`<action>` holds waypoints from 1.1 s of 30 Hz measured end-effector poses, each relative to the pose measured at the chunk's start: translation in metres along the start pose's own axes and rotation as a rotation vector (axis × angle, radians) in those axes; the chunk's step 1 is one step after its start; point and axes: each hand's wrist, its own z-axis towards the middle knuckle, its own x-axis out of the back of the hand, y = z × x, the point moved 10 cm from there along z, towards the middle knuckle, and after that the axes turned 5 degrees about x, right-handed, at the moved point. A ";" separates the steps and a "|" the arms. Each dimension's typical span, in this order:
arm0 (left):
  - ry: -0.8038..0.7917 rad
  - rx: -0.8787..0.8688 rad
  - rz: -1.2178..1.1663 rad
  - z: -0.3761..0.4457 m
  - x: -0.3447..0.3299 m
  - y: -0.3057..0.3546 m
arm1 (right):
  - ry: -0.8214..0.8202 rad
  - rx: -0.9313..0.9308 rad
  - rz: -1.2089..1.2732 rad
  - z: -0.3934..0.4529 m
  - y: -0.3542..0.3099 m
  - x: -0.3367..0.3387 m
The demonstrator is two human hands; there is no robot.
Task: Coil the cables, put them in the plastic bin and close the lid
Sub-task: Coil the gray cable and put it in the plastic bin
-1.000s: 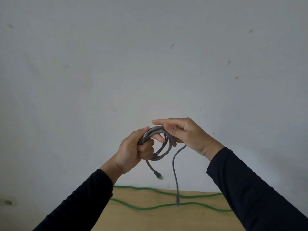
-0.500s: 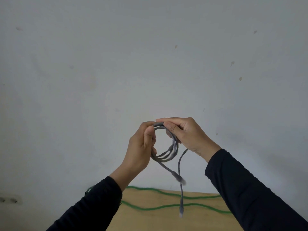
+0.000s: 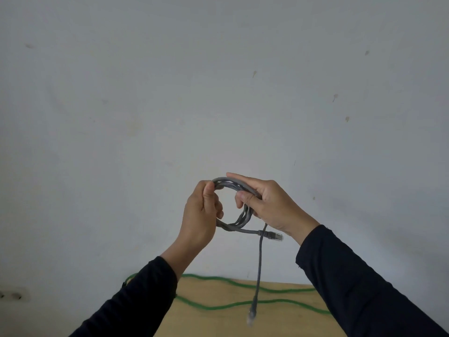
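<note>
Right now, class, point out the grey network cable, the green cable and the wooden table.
grey network cable [image 3: 239, 221]: head view, on the coil's lower loops.
green cable [image 3: 226, 306]: head view, on its nearer wavy run.
wooden table [image 3: 213, 322]: head view, on its bare top.
</note>
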 end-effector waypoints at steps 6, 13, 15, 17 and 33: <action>-0.433 0.218 -0.039 -0.003 -0.019 -0.016 | -0.109 -0.038 -0.140 -0.003 0.007 -0.005; -0.171 0.242 -0.273 0.008 0.007 -0.025 | -0.074 -0.013 0.078 -0.005 -0.001 0.001; -0.082 0.254 -0.330 0.015 0.025 -0.031 | -0.026 -0.007 0.114 -0.007 0.002 0.010; -0.033 0.254 -0.334 0.021 0.038 -0.034 | 0.022 -0.003 0.140 -0.009 0.006 0.019; 0.060 0.346 -0.872 0.018 0.022 -0.015 | 0.207 -0.016 0.022 -0.006 0.015 0.014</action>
